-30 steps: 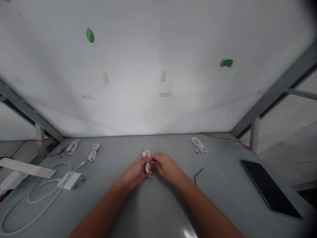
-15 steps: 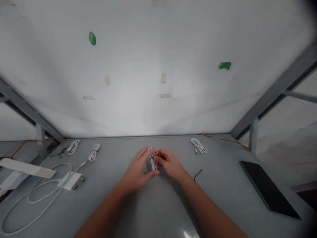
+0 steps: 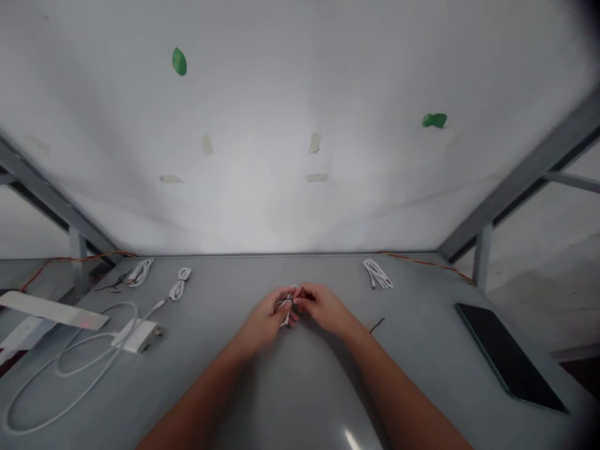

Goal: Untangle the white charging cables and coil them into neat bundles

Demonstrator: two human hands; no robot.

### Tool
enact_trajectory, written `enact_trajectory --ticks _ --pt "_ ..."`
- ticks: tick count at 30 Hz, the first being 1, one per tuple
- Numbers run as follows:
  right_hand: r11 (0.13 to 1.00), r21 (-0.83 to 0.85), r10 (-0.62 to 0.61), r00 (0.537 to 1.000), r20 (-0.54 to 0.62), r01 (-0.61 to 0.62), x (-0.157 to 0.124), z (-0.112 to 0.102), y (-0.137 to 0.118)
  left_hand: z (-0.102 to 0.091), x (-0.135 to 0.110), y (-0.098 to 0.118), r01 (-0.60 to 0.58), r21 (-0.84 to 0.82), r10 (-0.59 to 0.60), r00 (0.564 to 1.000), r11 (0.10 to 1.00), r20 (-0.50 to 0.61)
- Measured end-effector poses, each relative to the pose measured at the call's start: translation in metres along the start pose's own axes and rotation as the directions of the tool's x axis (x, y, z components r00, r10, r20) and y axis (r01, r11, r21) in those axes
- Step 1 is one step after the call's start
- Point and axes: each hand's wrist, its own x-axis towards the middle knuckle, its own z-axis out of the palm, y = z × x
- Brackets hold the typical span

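Observation:
A folded white cable (image 3: 285, 320) is gripped in my left hand (image 3: 265, 319), whose fingers and thumb are closed around it and hide much of it. A thin black tie (image 3: 289, 298) crosses the bundle. My right hand (image 3: 325, 308) touches the right side of the bundle, thumb and forefinger pinched at the tie. The exact hold of those fingertips is partly hidden. To the right of my right hand, another short black tie (image 3: 377, 325) lies loose on the grey table (image 3: 290, 400).
Coiled white cables lie at the back right (image 3: 377, 274) and back left (image 3: 140, 272), and a tied bundle (image 3: 180, 285) sits nearby. A white charger (image 3: 135, 336) with a looping cord occupies the left. A dark tablet (image 3: 509, 356) lies at right. Behind stands a white panel (image 3: 262, 212).
My left fingers and thumb, spread around the cable before, have closed on it. The bundle has tilted in my grasp. My right hand keeps its pinch at the tie.

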Motion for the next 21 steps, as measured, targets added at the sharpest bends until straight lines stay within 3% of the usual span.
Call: enact_trajectory --ticks 3,7,9,12,15,17,19,21 --pt "0.951 -0.302 -0.062 0.998 0.022 0.066 -0.002 -0.002 -0.005 -0.006 0.000 0.008 0.119 -0.102 -0.123 0.992 0.988 -0.038" --pt "0.849 -0.515 -0.119 0.992 0.031 0.118 -0.002 -0.006 -0.008 -0.008 -0.004 0.024 0.160 -0.436 -0.210 0.975 0.886 -0.070" --pt "0.797 -0.601 -0.085 0.996 -0.021 0.055 -0.006 -0.017 -0.009 -0.011 -0.004 0.029 0.138 -0.567 -0.212 0.975 0.812 -0.065" --pt "0.709 -0.685 0.109 0.986 -0.125 -0.165 -0.023 -0.052 -0.009 -0.021 0.000 0.030 0.048 -0.652 -0.182 0.973 0.757 -0.139" --pt "0.638 -0.659 0.375 0.909 -0.185 -0.397 -0.052 -0.096 -0.009 -0.034 0.004 0.027 -0.003 -0.556 -0.158 0.957 0.831 -0.242" --pt "0.591 -0.620 0.458 0.847 -0.269 -0.516 -0.066 -0.117 -0.011 -0.037 0.005 0.024 -0.001 -0.406 -0.122 0.954 0.914 -0.276" --pt "0.591 -0.595 0.381 0.839 -0.389 -0.544 -0.068 -0.121 -0.014 -0.035 0.004 0.022 0.025 -0.212 -0.082 0.962 0.977 -0.261" --pt "0.671 -0.585 0.199 0.872 -0.448 -0.454 -0.059 -0.106 -0.018 -0.029 0.002 0.021 0.041 -0.015 -0.044 0.976 0.999 -0.212"
